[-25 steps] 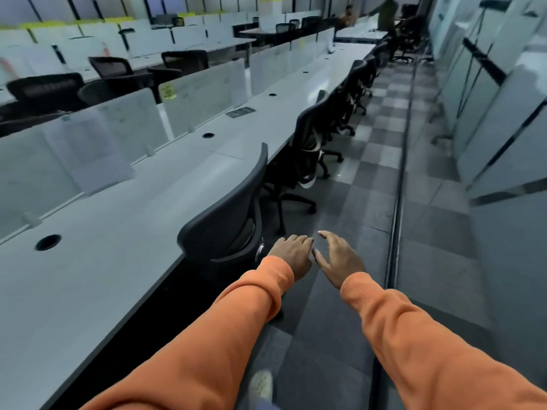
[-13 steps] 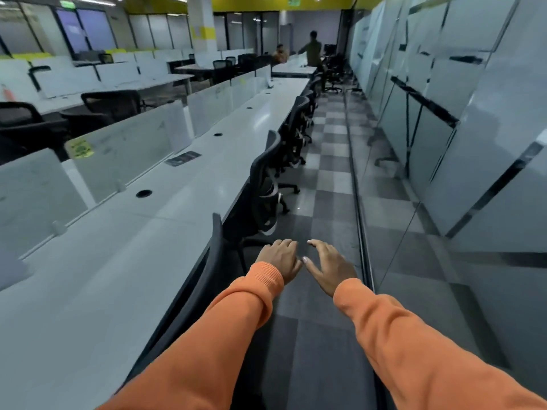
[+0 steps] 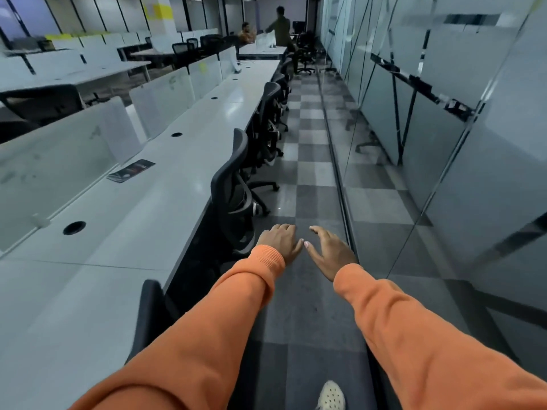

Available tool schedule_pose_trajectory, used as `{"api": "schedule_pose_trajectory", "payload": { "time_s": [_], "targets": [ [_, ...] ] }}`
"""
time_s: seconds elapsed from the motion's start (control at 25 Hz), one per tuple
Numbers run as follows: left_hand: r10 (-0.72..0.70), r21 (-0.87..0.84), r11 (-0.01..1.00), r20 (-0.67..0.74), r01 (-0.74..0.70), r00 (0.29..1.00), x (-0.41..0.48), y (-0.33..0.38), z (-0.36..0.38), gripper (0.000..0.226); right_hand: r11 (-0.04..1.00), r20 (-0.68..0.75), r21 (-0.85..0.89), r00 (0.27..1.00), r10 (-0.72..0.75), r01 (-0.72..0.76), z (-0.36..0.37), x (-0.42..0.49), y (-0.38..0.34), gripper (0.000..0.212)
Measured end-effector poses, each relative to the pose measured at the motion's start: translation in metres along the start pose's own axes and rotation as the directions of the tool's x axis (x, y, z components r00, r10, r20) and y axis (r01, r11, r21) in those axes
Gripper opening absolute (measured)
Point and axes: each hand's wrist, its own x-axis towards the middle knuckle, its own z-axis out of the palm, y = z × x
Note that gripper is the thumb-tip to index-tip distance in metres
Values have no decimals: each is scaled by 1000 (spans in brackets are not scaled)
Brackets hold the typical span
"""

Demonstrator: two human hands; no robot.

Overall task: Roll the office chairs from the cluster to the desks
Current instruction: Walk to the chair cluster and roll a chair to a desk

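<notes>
Head camera looks along an aisle of grey checkered carpet floor [image 3: 310, 179], with a long white tabletop [image 3: 165, 208] on the left and a glass wall [image 3: 444, 119] on the right. Both arms in orange sleeves [image 3: 207, 335] reach forward over the floor. The left hand [image 3: 279, 242] is palm down with its fingers [image 3: 285, 229] loosely bent and holds nothing. The right hand [image 3: 331, 253], just beside it, is spread with nearly straight fingers and is also empty; the two thumbs almost meet. Neither hand touches a chair. The nearest office chair [image 3: 152, 315] stands at lower left, its dark backrest just beside the tabletop edge and partly hidden by the left sleeve. A second office chair [image 3: 229, 184] is tucked at the tabletop ahead of the hands, and more chairs [image 3: 270, 113] line the same edge farther down. Frosted dividers [image 3: 159, 99] run along the tabletop's far side, with a round cable hole [image 3: 74, 227] and a dark flat card [image 3: 130, 171] lying on the surface. A light shoe [image 3: 331, 396] shows at the bottom edge. Two people [image 3: 281, 25] are at the far end.
</notes>
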Motion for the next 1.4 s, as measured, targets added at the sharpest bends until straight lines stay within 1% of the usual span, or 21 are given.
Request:
{"api": "schedule_pose_trajectory", "payload": {
  "time_s": [0.08,0.16,0.24,0.32,0.48,0.64,0.84,1.0,1.12,1.2,1.4],
  "targets": [
    [-6,2,1000,7,6,1000,48,2,0,50,1000,-14,6,1000,-15,15,-2,45,24,50],
    [-29,-23,999,43,30,999,93,2,-2,52,1000,0,29,1000,-6,6,-6,87,43,51],
    [-30,21,999,38,29,999,143,-1,-6,53,1000,22,25,1000,-16,16,-10,128,62,52],
    [-35,29,999,4,35,999,180,-5,-10,53,999,6,22,999,-34,34,-15,162,76,52],
    [-2,46,999,-13,2,1000,253,-7,-8,55,1000,14,-1,1000,-6,6,-18,225,110,55],
    [34,39,999,2,-34,999,326,-19,2,56,999,32,-20,999,-27,28,-14,294,136,56],
    [45,16,999,14,-45,999,437,-61,12,57,999,69,-33,997,-15,18,11,415,163,57],
    [20,-29,999,21,-19,1000,531,-114,1,53,999,98,-14,994,39,-38,34,512,172,56],
    [23,0,1000,8,-23,1000,591,-146,-9,52,999,124,-31,991,44,-41,45,571,178,56],
    [27,-12,1000,17,-26,1000,628,-159,-12,52,997,125,-2,990,72,-72,51,609,185,55],
    [59,3,998,72,-59,996,725,-176,-4,50,995,144,42,986,83,-90,68,701,219,54]
  ]
}}
